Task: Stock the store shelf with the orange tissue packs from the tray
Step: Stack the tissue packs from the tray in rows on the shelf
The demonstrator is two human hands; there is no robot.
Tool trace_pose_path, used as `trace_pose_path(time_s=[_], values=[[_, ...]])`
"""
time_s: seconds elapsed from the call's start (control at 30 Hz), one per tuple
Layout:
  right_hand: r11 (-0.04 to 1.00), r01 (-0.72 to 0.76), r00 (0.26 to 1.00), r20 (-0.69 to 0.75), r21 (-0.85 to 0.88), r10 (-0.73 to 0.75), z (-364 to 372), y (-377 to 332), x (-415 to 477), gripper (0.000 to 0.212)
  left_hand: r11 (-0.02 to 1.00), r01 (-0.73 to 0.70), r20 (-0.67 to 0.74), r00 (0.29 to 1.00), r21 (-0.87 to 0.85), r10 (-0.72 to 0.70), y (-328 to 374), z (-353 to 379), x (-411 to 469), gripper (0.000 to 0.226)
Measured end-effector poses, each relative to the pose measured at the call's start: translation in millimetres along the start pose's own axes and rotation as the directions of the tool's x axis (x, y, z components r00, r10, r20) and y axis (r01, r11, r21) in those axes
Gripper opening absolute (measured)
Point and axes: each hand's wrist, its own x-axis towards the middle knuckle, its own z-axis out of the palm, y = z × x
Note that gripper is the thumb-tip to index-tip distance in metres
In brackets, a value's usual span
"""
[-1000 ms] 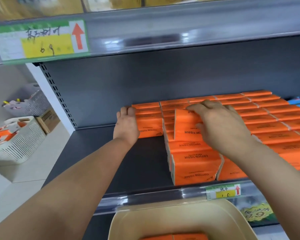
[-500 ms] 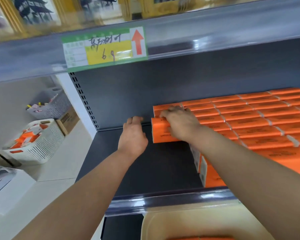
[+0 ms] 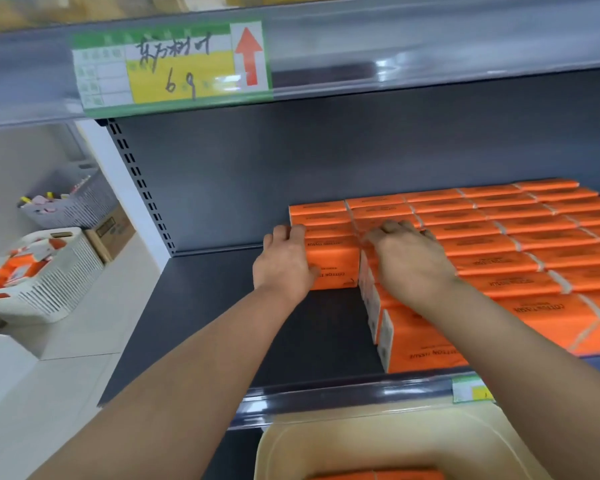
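Note:
Several rows of orange tissue packs [image 3: 520, 244] fill the right part of the dark shelf [image 3: 222, 323]. The leftmost column is short, and its front orange tissue pack [image 3: 336, 261] stands at the back of the shelf. My left hand [image 3: 284, 261] presses flat against that pack's left end, thumb on its front. My right hand [image 3: 406, 258] lies over the seam between this pack and the neighbouring column, fingers bent on the tops. Below the shelf edge is the cream tray [image 3: 326, 448], with more orange packs [image 3: 374, 475] just showing at the bottom.
A price label [image 3: 170, 64] with a red arrow hangs on the shelf rail above. To the left on the floor stand a white basket [image 3: 49, 282] with orange packs, a grey basket [image 3: 73, 199] and a cardboard box [image 3: 113, 230]. The shelf's left half is bare.
My left hand has come right from the bare shelf onto the end of the pack. My right hand has slid right to the seam. The view has shifted slightly.

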Motion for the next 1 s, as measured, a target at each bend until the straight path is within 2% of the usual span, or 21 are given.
trace_pose_path(time_s=[0.1, 0.33, 0.53, 0.67, 0.77, 0.83, 0.93, 1.0], values=[[0.998, -0.039, 0.996, 0.084, 0.054, 0.034, 2, 7, -9, 0.050, 0.997, 0.059, -0.011, 0.998, 0.047, -0.058, 11, 4, 5, 0.062], [0.995, -0.039, 0.995, 0.095, 0.090, 0.030, 1, 10, -12, 0.055, 0.995, 0.090, -0.028, 0.996, 0.036, -0.089, 19, 2, 4, 0.061], [0.994, 0.017, 1.000, 0.007, 0.109, -0.018, -9, 9, -37, 0.054, 0.999, 0.038, -0.038, 0.999, 0.010, -0.038, 22, -18, -25, 0.059], [0.990, 0.093, 0.987, -0.140, 0.110, -0.077, -17, 8, -70, 0.035, 0.999, -0.043, -0.076, 0.996, -0.023, 0.041, 32, -38, -61, 0.051], [0.963, 0.223, 0.941, -0.292, 0.152, -0.172, -16, 4, -109, 0.020, 0.992, -0.110, -0.114, 0.988, -0.053, 0.104, 40, -44, -99, 0.042], [0.952, 0.271, 0.921, -0.325, 0.141, -0.214, -6, 2, -140, 0.019, 0.986, -0.141, -0.109, 0.985, -0.092, 0.130, 44, -38, -128, 0.037], [0.952, 0.244, 0.955, -0.217, 0.186, -0.202, 24, 4, -185, 0.018, 0.972, -0.173, -0.092, 0.983, -0.158, 0.160, 46, -16, -174, 0.033], [0.963, 0.182, 0.982, -0.077, 0.197, -0.170, 46, 8, -214, 0.020, 0.973, -0.144, -0.007, 0.989, -0.179, 0.145, 44, 5, -202, 0.031]])
